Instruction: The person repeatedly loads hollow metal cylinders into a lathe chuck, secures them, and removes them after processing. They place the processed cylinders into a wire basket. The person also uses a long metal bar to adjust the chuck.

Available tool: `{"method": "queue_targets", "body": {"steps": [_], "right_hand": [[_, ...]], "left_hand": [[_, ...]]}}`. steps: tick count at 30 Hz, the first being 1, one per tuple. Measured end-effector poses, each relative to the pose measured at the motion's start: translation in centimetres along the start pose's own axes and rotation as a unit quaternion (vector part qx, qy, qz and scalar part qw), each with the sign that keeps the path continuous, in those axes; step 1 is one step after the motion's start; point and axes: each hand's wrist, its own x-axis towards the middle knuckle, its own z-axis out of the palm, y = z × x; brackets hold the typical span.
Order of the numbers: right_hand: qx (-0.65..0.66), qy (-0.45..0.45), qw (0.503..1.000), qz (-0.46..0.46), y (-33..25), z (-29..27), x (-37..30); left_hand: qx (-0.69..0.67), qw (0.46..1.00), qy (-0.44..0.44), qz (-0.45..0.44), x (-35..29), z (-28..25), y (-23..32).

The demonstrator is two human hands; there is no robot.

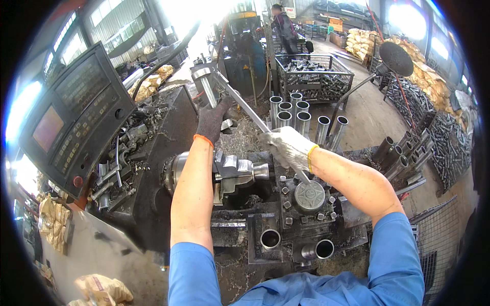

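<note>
My left hand (213, 121), in a dark glove with an orange cuff, is closed around the stem of a shiny metal shaft with a wide round head (207, 91). It holds the part up at a tilt, beyond the lathe chuck (179, 171). My right hand (288, 147), in a white glove with a yellow cuff, grips a long steel caliper (246, 106) whose beam runs slantwise between the hands. The caliper's jaw end is at the shaft's head; whether both jaws touch it I cannot tell. Below my right hand is a tool post (309, 196) with a round cap.
On the left stands a control panel (76, 122). Upright metal tubes (303, 122) are grouped beyond my right hand, with darker tubes (395, 155) farther right. A wire crate (316, 79) of metal parts, a lamp (395, 58) and another person (285, 28) are behind.
</note>
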Motion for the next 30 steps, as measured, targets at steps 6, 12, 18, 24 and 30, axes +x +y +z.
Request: {"method": "queue_targets", "body": {"steps": [6,12,18,24,30], "right_hand": [[0.037,0.006,0.999,0.005,-1.7,0.6,1.3],[-0.171,0.113,0.975,0.082,-1.7,-3.1,-6.6],[0.082,-0.072,0.992,0.058,0.9,-5.0,-15.4],[-0.181,-0.004,0.97,0.161,1.5,-6.8,-18.7],[-0.476,-0.067,0.877,-0.014,1.4,-8.4,-15.4]], "left_hand": [[-0.002,1.0,0.022,-0.011,-0.6,1.3,-1.1],[-0.167,0.965,0.2,-0.004,1.1,-4.1,0.4],[-0.069,0.982,0.171,-0.026,4.3,-5.1,-2.0],[-0.052,0.986,0.159,-0.019,7.3,-3.4,-0.7],[0.365,0.894,-0.01,0.261,7.2,-0.3,8.0]]}}
